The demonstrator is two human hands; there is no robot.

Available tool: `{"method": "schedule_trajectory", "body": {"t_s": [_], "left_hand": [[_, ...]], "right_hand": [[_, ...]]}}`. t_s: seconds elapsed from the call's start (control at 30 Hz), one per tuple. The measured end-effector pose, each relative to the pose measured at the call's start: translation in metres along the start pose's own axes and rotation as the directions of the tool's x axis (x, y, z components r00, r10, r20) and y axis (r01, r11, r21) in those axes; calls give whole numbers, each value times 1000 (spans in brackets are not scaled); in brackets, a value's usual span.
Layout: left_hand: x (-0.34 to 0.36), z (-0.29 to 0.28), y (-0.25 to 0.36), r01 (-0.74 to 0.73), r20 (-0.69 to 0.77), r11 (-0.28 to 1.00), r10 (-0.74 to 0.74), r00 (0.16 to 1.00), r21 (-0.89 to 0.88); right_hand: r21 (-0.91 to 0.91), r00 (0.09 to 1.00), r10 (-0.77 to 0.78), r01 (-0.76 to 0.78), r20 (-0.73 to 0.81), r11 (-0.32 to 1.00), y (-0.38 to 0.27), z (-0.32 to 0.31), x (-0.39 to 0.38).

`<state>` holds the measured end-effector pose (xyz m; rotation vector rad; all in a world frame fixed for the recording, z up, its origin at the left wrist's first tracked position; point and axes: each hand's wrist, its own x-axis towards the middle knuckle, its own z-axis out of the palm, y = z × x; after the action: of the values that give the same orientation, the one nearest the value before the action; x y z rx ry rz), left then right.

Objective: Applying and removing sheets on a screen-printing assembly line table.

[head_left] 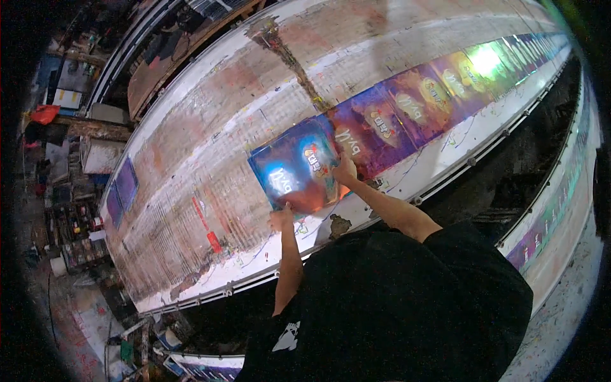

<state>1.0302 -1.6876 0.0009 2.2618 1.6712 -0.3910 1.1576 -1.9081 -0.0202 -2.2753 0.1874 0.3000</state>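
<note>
A person in a black shirt [394, 305] leans over a long printing table [210, 127], both bare arms stretched to a glossy blue-and-purple printed sheet [296, 169] lying flat near the table's near edge. The left hand [280, 218] presses on the sheet's near corner, fingers bent over its edge; whether it pinches the sheet or only pushes down cannot be told at this size. The right hand [345, 170] lies on the sheet's right edge, fingers together and flat against it, where it meets the next panel in a row of prints [433, 95] running off to the far right. The far prints wash out in green glare, and their patterns blur together.

The tabletop is worn and stained, streaked red-brown and white, with a faint grid across it and a dark smear [286, 57] running from the far edge toward the sheet. A red strip [205, 223] lies on the table to the left of the hands. A metal rail [458, 165] with evenly spaced studs borders the near edge. The person's body hides the table just below the hands. At far left, cluttered shelves [70, 223] are too dim and bent by the lens to make out.
</note>
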Motion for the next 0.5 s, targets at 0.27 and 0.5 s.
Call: {"method": "schedule_trajectory", "body": {"t_s": [0.27, 0.5], "left_hand": [[41, -2, -34, -77, 153, 968, 116, 981, -240], [47, 37, -49, -436, 91, 890, 449, 889, -133]], "right_hand": [[-19, 1000, 18, -18, -12, 1000, -23, -4, -16], [-43, 1000, 20, -21, -20, 999, 0, 16, -3]]}}
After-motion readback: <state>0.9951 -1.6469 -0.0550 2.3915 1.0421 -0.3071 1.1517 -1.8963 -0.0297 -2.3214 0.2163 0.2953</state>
